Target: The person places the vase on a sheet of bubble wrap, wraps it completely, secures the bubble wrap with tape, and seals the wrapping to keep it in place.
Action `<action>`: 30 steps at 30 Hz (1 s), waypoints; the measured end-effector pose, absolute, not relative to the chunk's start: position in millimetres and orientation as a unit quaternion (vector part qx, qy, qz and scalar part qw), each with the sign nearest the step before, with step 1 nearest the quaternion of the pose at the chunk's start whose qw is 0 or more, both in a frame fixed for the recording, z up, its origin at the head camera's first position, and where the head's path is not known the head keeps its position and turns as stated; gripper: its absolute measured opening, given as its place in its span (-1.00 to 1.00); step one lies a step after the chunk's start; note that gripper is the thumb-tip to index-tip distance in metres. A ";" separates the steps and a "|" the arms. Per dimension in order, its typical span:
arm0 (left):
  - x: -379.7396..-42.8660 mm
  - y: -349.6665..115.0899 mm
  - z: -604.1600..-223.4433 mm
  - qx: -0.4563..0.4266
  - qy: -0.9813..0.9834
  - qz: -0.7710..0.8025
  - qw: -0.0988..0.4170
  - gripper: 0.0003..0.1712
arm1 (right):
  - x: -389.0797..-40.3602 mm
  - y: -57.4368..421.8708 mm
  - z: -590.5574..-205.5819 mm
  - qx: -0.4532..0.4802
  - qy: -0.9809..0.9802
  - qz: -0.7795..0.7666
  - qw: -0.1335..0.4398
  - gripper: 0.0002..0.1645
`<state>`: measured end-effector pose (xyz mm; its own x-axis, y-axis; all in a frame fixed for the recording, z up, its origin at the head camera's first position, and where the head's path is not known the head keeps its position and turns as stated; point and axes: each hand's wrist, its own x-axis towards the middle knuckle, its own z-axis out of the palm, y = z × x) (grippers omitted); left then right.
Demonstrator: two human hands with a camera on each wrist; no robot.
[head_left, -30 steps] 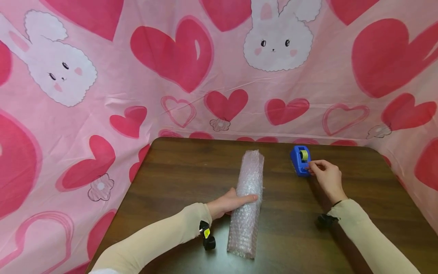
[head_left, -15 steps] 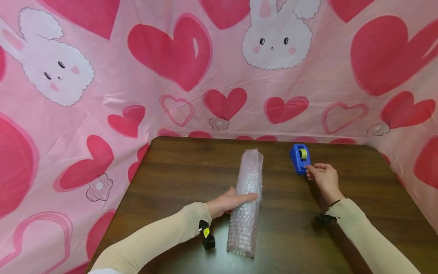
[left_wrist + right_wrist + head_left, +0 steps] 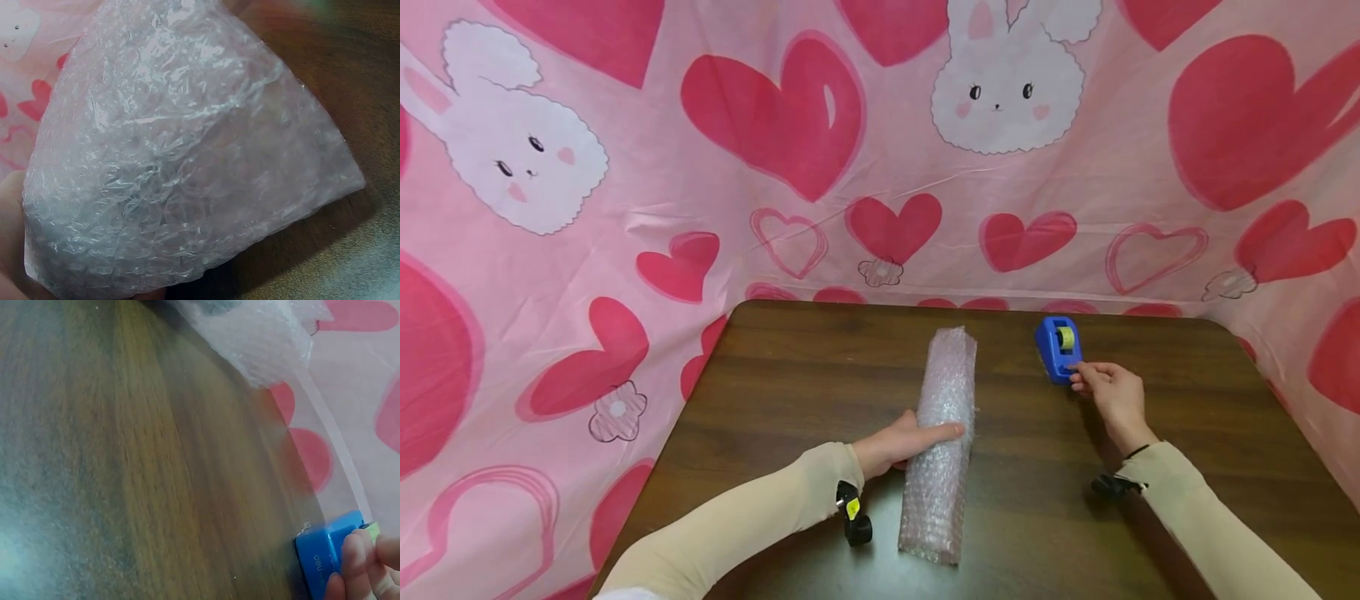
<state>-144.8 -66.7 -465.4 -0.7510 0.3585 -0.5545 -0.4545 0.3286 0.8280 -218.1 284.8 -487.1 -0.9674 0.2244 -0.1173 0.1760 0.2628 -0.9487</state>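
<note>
A long bundle of bubble wrap [image 3: 937, 500] stands tilted in the middle of the head view, gripped at mid-length by my left hand [image 3: 898, 442], thumb across its front. The same bubble wrap [image 3: 187, 144] fills most of the left wrist view and hides most of that hand. At the back right, my right hand [image 3: 1116, 402] has thumb and forefinger pinched together at the front end of a blue tape dispenser [image 3: 1052, 350], on the tape's end. A yellow-green tape roll [image 3: 1066, 337] sits inside it. In the right wrist view, the fingers [image 3: 355, 559] overlap the blue dispenser [image 3: 322, 550].
Both arms reach over a dark brown wooden table [image 3: 805, 367] with rounded back corners. A pink cloth [image 3: 895, 175] printed with hearts and rabbits hangs behind and beside it. Black cameras are strapped to both wrists.
The right hand has shifted slightly left against the dispenser's front end, still pinching. My left hand and the bubble wrap have stayed in place.
</note>
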 end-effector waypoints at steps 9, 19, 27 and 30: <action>-145.7 -67.4 -465.7 -0.031 0.737 0.577 0.351 0.30 | -219.8 287.0 -481.4 -0.145 -0.778 0.609 -0.043 -0.43; -146.9 -66.0 -468.6 -0.033 0.742 0.570 0.350 0.32 | -220.8 292.8 -480.3 -0.127 -0.801 0.579 -0.088 -0.48; -146.0 -66.4 -466.5 -0.036 0.749 0.565 0.345 0.31 | -222.5 292.4 -489.5 -0.077 -0.817 0.566 -0.077 -0.62; -145.7 -66.7 -466.9 -0.036 0.749 0.565 0.345 0.29 | -224.2 294.9 -489.9 -0.070 -0.810 0.575 -0.094 -0.67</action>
